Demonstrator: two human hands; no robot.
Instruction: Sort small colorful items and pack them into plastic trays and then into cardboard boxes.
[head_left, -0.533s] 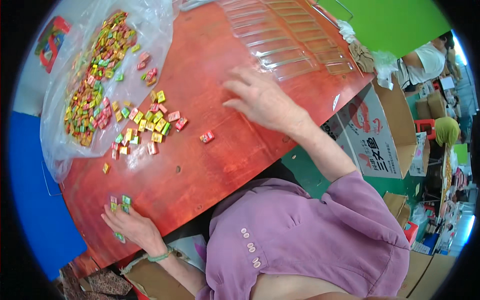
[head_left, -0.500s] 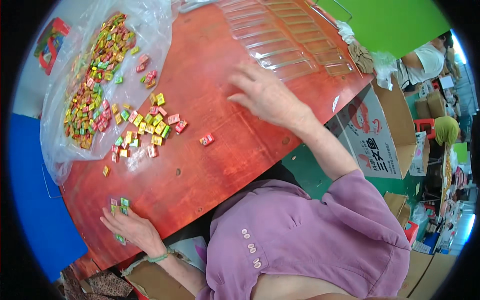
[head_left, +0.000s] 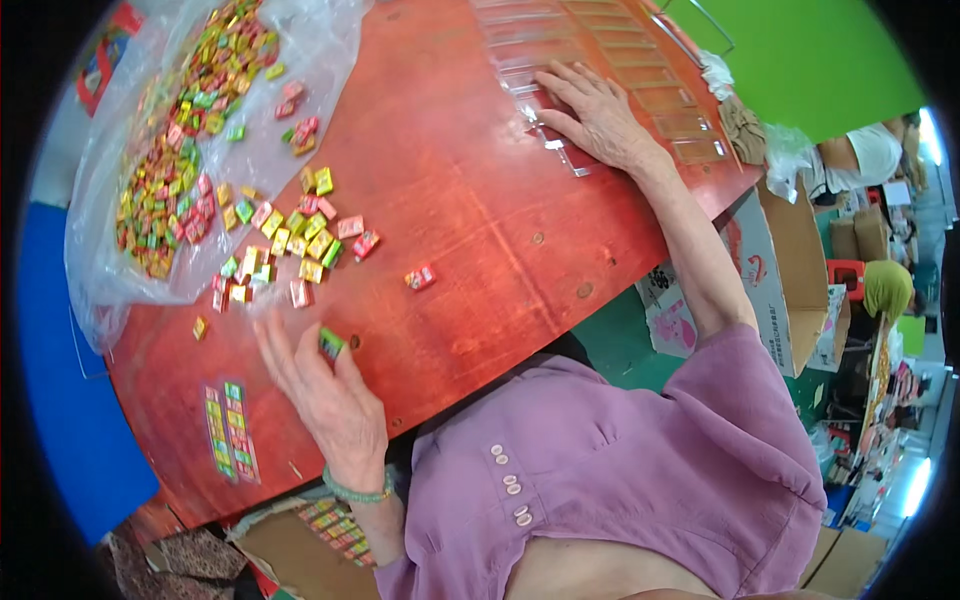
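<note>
Green foil-wrapped candy (head_left: pixel 331 343) is pinched by left hand (head_left: pixel 330 400) at lower left, while right hand (head_left: pixel 597 112) is laid flat, holding nothing, on clear plastic tray (head_left: pixel 640 75) at top, which could be skidded sideways.

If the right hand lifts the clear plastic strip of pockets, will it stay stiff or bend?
The clear plastic strip looks thin and long, so it would probably sag and feel light. Its glossy surface may slip on the red table. The right hand lies flat on it.
</note>
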